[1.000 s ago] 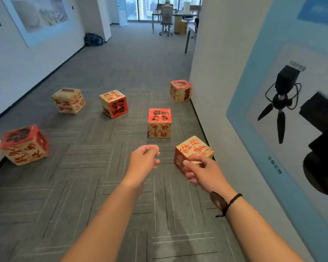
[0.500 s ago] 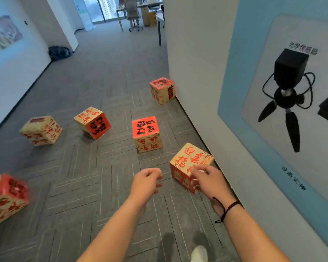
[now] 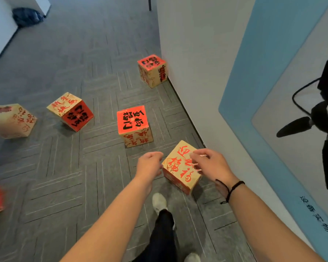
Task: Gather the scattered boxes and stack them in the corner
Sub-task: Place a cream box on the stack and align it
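Both forearms are bare, a thin black cord bracelet [image 3: 230, 190] circles the right wrist, and dark trousers [image 3: 162, 235] end in white shoes [image 3: 159, 202].

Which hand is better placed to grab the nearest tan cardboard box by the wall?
Right hand: its fingers already overlap the tan cardboard box top. Left hand is curled beside its left edge.

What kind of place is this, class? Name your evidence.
Probably an office corridor: grey carpet tiles, plain white walls, and a large equipment poster with printed captions on the wall.
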The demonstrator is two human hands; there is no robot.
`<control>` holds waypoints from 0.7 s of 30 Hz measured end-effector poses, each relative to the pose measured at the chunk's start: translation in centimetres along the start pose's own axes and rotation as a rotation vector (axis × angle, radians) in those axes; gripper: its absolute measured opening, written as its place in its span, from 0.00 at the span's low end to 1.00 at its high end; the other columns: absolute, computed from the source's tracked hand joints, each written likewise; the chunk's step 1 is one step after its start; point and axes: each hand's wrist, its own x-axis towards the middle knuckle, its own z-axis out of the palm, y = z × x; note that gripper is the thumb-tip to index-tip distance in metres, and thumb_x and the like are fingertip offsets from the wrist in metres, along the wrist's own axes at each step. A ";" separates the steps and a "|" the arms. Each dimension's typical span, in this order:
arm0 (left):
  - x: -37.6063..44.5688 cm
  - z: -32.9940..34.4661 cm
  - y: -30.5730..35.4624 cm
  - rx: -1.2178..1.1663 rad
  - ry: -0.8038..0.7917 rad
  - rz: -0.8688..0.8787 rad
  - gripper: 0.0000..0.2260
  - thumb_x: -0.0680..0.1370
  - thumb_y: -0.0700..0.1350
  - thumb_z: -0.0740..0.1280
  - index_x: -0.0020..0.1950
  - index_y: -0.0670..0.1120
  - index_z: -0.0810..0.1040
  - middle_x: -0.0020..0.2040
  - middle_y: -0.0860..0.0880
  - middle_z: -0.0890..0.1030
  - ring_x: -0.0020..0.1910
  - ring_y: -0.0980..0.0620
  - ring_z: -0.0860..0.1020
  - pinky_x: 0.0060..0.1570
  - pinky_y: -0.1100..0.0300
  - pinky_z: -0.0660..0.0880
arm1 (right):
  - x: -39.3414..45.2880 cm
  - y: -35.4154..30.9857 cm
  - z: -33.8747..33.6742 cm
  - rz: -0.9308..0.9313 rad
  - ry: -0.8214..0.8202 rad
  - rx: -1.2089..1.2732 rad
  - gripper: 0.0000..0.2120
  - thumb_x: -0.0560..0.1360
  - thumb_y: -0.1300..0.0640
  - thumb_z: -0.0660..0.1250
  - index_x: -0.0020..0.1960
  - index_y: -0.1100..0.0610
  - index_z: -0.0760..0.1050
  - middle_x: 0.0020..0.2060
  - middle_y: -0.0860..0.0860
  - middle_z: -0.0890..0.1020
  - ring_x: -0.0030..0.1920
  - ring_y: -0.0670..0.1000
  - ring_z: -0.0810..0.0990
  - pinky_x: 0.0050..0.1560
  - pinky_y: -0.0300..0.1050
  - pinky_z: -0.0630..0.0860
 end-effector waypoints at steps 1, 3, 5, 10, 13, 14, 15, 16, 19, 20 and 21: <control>1.9 0.8 0.4 0.021 -0.008 -0.007 0.07 0.83 0.42 0.65 0.46 0.47 0.80 0.41 0.50 0.77 0.42 0.50 0.76 0.46 0.54 0.74 | 2.0 -0.1 0.1 0.011 0.012 0.001 0.09 0.78 0.52 0.72 0.55 0.55 0.82 0.48 0.56 0.87 0.43 0.55 0.85 0.50 0.56 0.82; 5.8 2.5 0.7 0.075 -0.029 -0.039 0.09 0.84 0.42 0.64 0.45 0.47 0.78 0.40 0.51 0.76 0.42 0.50 0.75 0.47 0.53 0.73 | 5.8 -0.3 0.5 0.031 0.026 -0.014 0.11 0.78 0.53 0.72 0.57 0.58 0.82 0.49 0.57 0.86 0.41 0.52 0.82 0.45 0.51 0.79; 9.9 4.2 0.9 0.095 -0.061 -0.092 0.06 0.84 0.43 0.64 0.53 0.45 0.80 0.42 0.53 0.76 0.41 0.52 0.76 0.46 0.53 0.74 | 9.6 -0.6 1.1 0.074 0.036 -0.030 0.10 0.79 0.53 0.70 0.57 0.57 0.80 0.49 0.56 0.85 0.40 0.50 0.81 0.43 0.47 0.77; 19.9 7.1 2.7 0.188 -0.123 -0.143 0.07 0.83 0.46 0.64 0.53 0.45 0.80 0.42 0.51 0.79 0.40 0.50 0.75 0.45 0.52 0.74 | 19.8 -1.3 2.1 0.159 0.079 -0.074 0.08 0.80 0.54 0.70 0.57 0.55 0.78 0.55 0.54 0.83 0.41 0.48 0.82 0.37 0.41 0.76; 25.1 8.4 3.4 0.248 -0.144 -0.127 0.07 0.82 0.44 0.63 0.43 0.46 0.71 0.42 0.45 0.70 0.42 0.47 0.68 0.45 0.52 0.66 | 25.7 -0.7 2.0 0.173 0.090 -0.126 0.11 0.79 0.53 0.71 0.60 0.55 0.78 0.57 0.53 0.81 0.43 0.47 0.82 0.31 0.36 0.75; 26.7 8.7 3.3 0.256 -0.149 -0.128 0.07 0.81 0.43 0.63 0.43 0.47 0.71 0.42 0.45 0.69 0.43 0.47 0.66 0.45 0.52 0.65 | 27.4 -0.3 2.0 0.183 0.092 -0.133 0.12 0.79 0.52 0.71 0.61 0.55 0.79 0.56 0.52 0.81 0.44 0.48 0.82 0.31 0.35 0.77; 28.3 9.0 3.1 0.262 -0.151 -0.133 0.07 0.81 0.43 0.63 0.43 0.47 0.71 0.42 0.44 0.68 0.43 0.47 0.66 0.45 0.52 0.64 | 29.1 0.3 1.9 0.190 0.096 -0.145 0.13 0.79 0.51 0.71 0.61 0.55 0.79 0.56 0.52 0.82 0.46 0.49 0.83 0.36 0.37 0.80; 29.8 9.3 2.7 0.272 -0.145 -0.142 0.07 0.81 0.42 0.63 0.43 0.47 0.71 0.42 0.44 0.68 0.43 0.47 0.67 0.45 0.52 0.64 | 30.8 1.1 1.9 0.208 0.096 -0.167 0.13 0.78 0.50 0.72 0.60 0.55 0.79 0.56 0.53 0.83 0.49 0.51 0.84 0.44 0.43 0.83; 34.3 10.6 -0.1 0.292 -0.103 -0.194 0.07 0.80 0.44 0.64 0.42 0.46 0.73 0.40 0.45 0.71 0.41 0.48 0.69 0.44 0.53 0.67 | 35.3 4.1 1.9 0.294 0.049 -0.236 0.15 0.78 0.50 0.72 0.60 0.57 0.80 0.52 0.54 0.85 0.47 0.52 0.85 0.48 0.49 0.83; 35.6 11.1 -1.4 0.289 -0.071 -0.224 0.07 0.80 0.44 0.65 0.43 0.46 0.74 0.40 0.45 0.73 0.40 0.48 0.70 0.44 0.54 0.68 | 36.6 5.4 2.0 0.315 0.025 -0.272 0.15 0.78 0.50 0.72 0.60 0.58 0.81 0.51 0.53 0.85 0.44 0.50 0.84 0.45 0.46 0.81; 36.7 11.6 -2.8 0.269 -0.040 -0.260 0.07 0.80 0.45 0.65 0.43 0.46 0.75 0.40 0.47 0.75 0.40 0.48 0.72 0.44 0.54 0.70 | 37.9 6.6 2.0 0.335 0.001 -0.301 0.15 0.78 0.50 0.72 0.60 0.57 0.81 0.52 0.53 0.84 0.43 0.49 0.83 0.43 0.44 0.80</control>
